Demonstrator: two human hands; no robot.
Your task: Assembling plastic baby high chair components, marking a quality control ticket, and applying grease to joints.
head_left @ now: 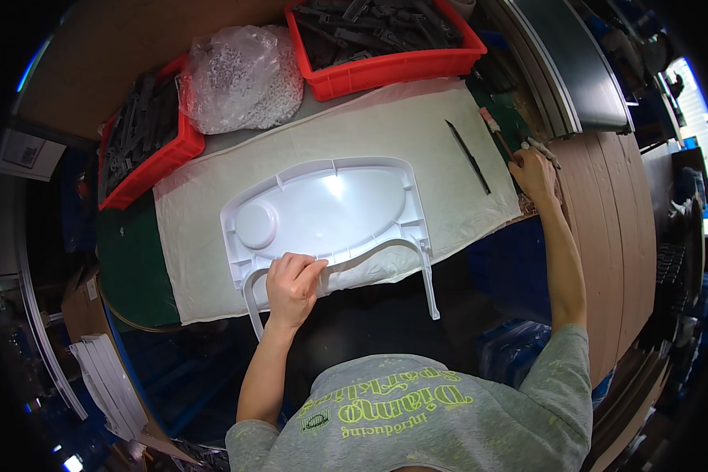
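A white plastic tray [330,212] with a round recess at its left end lies flat on a cream cloth [401,134] spread over the table [130,267]. Its curved near rim and two thin legs hang over the cloth's near edge. The left hand [293,285] rests on that near rim, fingers curled loosely over the edge, pressing it down rather than closed around it. The right hand [533,173] reaches far out to the right edge of the table, its fingers at a small pale tool [544,151]; whether it grips the tool I cannot tell. A thin dark strip [469,156] lies on the cloth between tray and right hand. Behind stand two red bins [389,67] of dark parts and a clear bag [242,77] of small pieces.
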